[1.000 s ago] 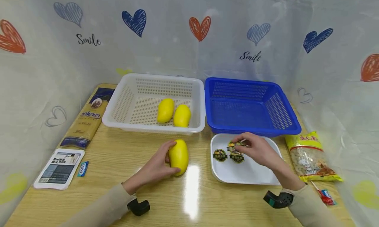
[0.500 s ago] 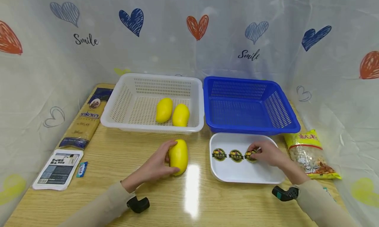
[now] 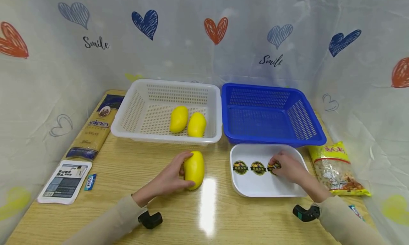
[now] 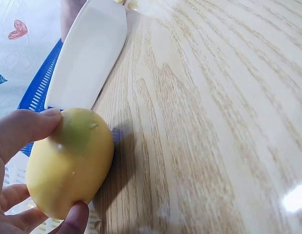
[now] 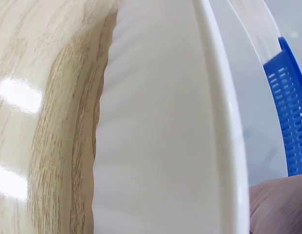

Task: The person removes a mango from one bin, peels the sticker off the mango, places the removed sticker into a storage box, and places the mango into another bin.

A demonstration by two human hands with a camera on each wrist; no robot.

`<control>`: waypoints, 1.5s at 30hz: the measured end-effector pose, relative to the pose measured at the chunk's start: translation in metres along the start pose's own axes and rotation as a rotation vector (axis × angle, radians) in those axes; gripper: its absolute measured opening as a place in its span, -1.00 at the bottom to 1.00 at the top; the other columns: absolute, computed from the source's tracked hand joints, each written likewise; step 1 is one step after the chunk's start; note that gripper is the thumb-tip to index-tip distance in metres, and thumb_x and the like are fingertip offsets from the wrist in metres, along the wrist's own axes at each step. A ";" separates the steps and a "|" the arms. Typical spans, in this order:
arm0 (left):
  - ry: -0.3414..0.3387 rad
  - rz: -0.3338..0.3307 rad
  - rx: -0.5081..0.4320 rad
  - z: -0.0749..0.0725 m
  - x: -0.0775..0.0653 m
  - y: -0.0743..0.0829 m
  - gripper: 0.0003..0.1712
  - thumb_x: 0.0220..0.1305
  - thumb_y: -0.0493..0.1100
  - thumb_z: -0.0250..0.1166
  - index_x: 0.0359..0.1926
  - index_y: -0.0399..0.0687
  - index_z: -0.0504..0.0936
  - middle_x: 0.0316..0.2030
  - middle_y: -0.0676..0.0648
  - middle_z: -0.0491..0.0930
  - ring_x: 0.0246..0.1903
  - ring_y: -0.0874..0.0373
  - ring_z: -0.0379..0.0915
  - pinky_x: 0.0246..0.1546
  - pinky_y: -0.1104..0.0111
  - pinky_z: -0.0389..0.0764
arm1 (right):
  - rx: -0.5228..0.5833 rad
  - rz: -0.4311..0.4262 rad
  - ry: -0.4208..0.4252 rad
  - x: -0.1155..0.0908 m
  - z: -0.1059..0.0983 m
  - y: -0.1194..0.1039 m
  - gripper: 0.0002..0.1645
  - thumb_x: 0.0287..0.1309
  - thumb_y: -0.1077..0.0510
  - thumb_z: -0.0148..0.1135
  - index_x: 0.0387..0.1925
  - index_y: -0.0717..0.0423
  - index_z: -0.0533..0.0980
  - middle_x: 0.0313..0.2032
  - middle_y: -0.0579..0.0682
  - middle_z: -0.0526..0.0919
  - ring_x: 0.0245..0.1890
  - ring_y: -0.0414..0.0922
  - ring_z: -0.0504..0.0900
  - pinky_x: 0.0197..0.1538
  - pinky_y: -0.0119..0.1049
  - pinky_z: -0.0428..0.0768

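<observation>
A yellow mango (image 3: 194, 169) lies on the wooden table. My left hand (image 3: 169, 175) grips it with thumb and fingers spread along its side; the left wrist view shows a greenish patch near the stem end of this mango (image 4: 80, 146). Inside a shallow white tray (image 3: 255, 190), my right hand (image 3: 289, 168) pinches a round black-and-gold label (image 3: 270, 168) at its edge, low over the tray bottom. Beside it lie two matching labels (image 3: 257, 168), all in a row. The tray's side wall hides most of the right hand in the right wrist view.
Two more mangoes (image 3: 179, 119) lie in a white basket (image 3: 166, 138) at the back. Right of it stands a blue basket (image 3: 255, 120). A pasta pack (image 3: 91, 131), a white packet (image 3: 64, 183) and a small blue-wrapped item (image 3: 90, 182) lie left; a yellow-topped bag (image 3: 335, 170) lies right.
My right hand has moved right with the label, from over the other labels to the row's right end, and lowered it there. The left hand keeps its grip on the mango.
</observation>
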State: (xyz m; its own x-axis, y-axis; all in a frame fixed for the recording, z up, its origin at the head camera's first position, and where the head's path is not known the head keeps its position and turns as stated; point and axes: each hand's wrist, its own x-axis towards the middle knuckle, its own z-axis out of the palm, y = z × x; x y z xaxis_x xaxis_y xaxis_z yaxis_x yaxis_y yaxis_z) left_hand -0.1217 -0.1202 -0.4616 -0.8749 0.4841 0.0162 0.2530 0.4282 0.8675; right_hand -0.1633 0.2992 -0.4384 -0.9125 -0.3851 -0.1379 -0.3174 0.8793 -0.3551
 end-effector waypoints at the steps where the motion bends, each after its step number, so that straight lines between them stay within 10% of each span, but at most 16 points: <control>1: 0.001 0.001 0.002 0.000 0.000 0.000 0.03 0.03 -0.19 0.53 0.41 -0.31 0.12 0.41 -0.31 0.07 0.12 -0.05 0.34 -0.07 0.29 0.59 | 0.002 -0.001 0.002 0.000 0.000 0.000 -0.78 -0.11 0.32 0.47 -0.38 0.13 0.59 -0.35 -0.02 0.54 -0.30 -0.05 0.47 -0.21 -0.10 0.49; 23: -0.013 0.004 -0.066 -0.001 -0.003 -0.004 0.01 0.07 -0.19 0.52 0.41 -0.34 0.11 0.40 -0.36 0.06 0.11 -0.12 0.36 -0.06 0.25 0.60 | 0.225 -0.006 -0.063 0.004 0.000 0.011 -0.82 0.02 0.33 0.36 -0.31 0.31 0.56 -0.40 0.00 0.60 -0.41 -0.16 0.51 -0.35 -0.29 0.50; 37: 0.006 0.023 -0.115 0.016 0.001 0.002 0.04 0.08 -0.14 0.52 0.43 -0.33 0.09 0.39 -0.30 0.10 -0.04 0.00 0.46 -0.08 0.26 0.61 | 0.264 -0.331 0.004 0.024 -0.001 -0.144 -0.74 0.30 0.19 0.21 -0.01 0.18 0.56 -0.14 0.05 0.64 -0.24 -0.16 0.63 -0.19 -0.32 0.61; 45: -0.172 0.058 0.024 -0.007 -0.004 0.015 -0.09 0.24 -0.03 0.39 0.46 -0.19 0.15 0.47 -0.29 -0.02 0.32 -0.15 0.21 0.17 0.12 0.46 | 0.080 -0.394 -0.066 0.040 0.033 -0.178 -0.47 0.22 0.05 0.33 0.18 0.15 0.49 -0.06 0.09 0.48 -0.21 -0.13 0.48 -0.19 -0.29 0.54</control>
State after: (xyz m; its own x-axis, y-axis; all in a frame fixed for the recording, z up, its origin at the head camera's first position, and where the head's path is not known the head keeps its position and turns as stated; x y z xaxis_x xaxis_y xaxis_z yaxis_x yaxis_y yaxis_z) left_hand -0.1170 -0.1209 -0.4453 -0.7756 0.6308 -0.0206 0.3127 0.4124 0.8556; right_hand -0.1349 0.1184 -0.4108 -0.7055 -0.7078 -0.0354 -0.6160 0.6372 -0.4631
